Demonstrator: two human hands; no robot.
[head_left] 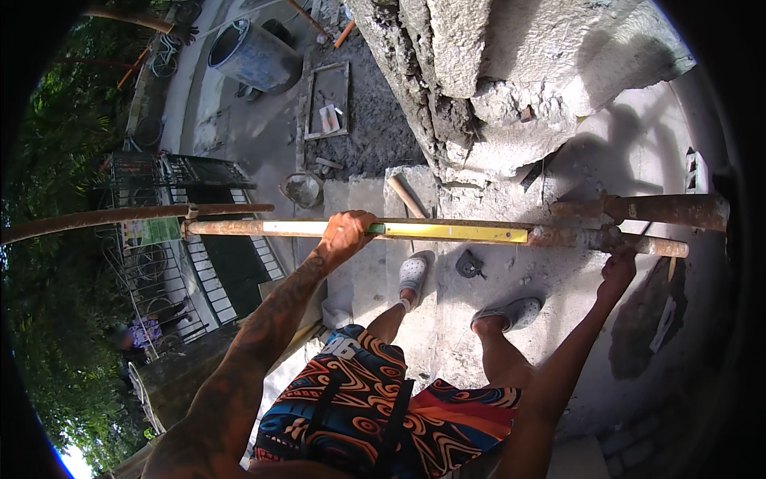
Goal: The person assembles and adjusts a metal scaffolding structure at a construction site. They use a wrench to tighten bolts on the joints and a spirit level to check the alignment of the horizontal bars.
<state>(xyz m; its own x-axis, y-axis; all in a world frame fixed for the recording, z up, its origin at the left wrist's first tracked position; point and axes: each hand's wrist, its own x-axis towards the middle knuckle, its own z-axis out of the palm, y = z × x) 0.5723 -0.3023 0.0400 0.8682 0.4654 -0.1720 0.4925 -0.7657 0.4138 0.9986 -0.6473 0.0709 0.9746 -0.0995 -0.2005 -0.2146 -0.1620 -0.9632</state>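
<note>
A long rusty metal pipe (574,238) runs crosswise in front of me. Along it lies a yellow spirit level (455,232), its left part pale in the sun and a green vial beside my fingers. My left hand (347,234) is closed over the level and the pipe, left of the middle. Near the pipe's right end, my right hand (617,270) is closed at its near side, just under a rusty joint; the fingertips are partly hidden. Separate rusty pipes, one at left (120,217) and one at right (670,211), lie close to its ends.
A rough concrete column (511,88) stands ahead. Beyond are wet mortar (379,112), a wooden frame (308,104), a blue drum (259,60) and a bucket (302,191). A dark object (470,264) lies between my feet. Another person (145,332) is far left, near railings.
</note>
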